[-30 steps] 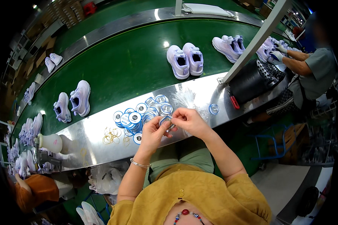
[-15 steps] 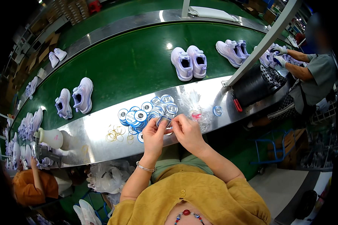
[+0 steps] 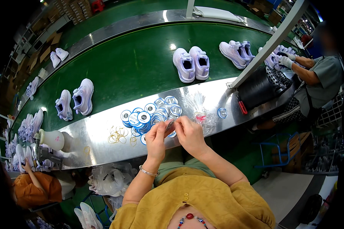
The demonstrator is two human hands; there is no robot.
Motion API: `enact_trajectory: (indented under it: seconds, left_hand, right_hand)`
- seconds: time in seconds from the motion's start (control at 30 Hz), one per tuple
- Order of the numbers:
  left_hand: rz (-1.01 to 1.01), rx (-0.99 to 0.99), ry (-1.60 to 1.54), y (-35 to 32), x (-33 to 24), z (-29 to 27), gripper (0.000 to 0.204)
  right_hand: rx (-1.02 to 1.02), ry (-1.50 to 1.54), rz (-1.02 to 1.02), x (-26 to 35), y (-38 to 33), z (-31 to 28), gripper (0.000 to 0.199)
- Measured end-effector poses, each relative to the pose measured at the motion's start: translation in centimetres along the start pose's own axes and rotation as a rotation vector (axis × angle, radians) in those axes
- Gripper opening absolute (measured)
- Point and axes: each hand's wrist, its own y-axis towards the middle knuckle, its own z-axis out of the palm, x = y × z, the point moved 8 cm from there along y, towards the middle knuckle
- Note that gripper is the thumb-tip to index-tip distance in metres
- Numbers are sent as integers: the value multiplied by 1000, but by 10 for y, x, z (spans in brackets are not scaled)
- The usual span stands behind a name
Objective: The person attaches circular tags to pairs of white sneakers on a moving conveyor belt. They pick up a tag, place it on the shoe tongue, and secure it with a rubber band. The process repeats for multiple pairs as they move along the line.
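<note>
My left hand [image 3: 155,140] is closed on a round tag [image 3: 169,126], tilted so that it shows nearly edge-on. Close against it, my right hand [image 3: 191,134] has its thumb and fingers pinched together at the tag's edge; whatever lies between those fingertips is too small to make out. Just beyond my hands a heap of round blue-and-white tags [image 3: 144,117] is spread over the metal ledge [image 3: 99,147]. Right of the heap lies a bundle of clear plastic strands [image 3: 197,104] with a pink-red band.
Yellow rubber bands [image 3: 117,135] and a white spray-gun cup [image 3: 54,140] are to the left. A single tag [image 3: 222,113], red-handled tool [image 3: 242,107] and black bin [image 3: 258,89] are right. White-lilac sneakers [image 3: 184,65] stand on the green belt [image 3: 133,65]. A co-worker's gloved hands [image 3: 286,59] handle shoes.
The tag in my left hand has turned from nearly face-up to nearly edge-on. Sneakers on the belt have shifted slightly left. The co-worker at the lower left now has a hand at a shoe.
</note>
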Motion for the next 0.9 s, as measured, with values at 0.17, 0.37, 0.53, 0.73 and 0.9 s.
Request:
enact_trajectory:
  seconds: [0.17, 0.37, 0.53, 0.73, 0.9]
  left_hand:
    - [35, 41, 104, -3, -1, -1, 14]
    - [43, 66, 237, -16, 0, -10, 11]
    - [318, -16, 653, -28, -25, -20, 9]
    - [446, 9, 824, -26, -56, -23, 10]
    - [651, -167, 1348, 14, -86, -38, 28]
  right_hand:
    - [33, 47, -75, 5, -9, 5, 3]
    - [169, 213, 41, -7, -24, 14, 9]
    - [440, 599, 288, -14, -24, 40, 16]
    - [569, 521, 330, -23, -24, 60, 11]
    - [418, 560, 419, -42, -18, 63, 10]
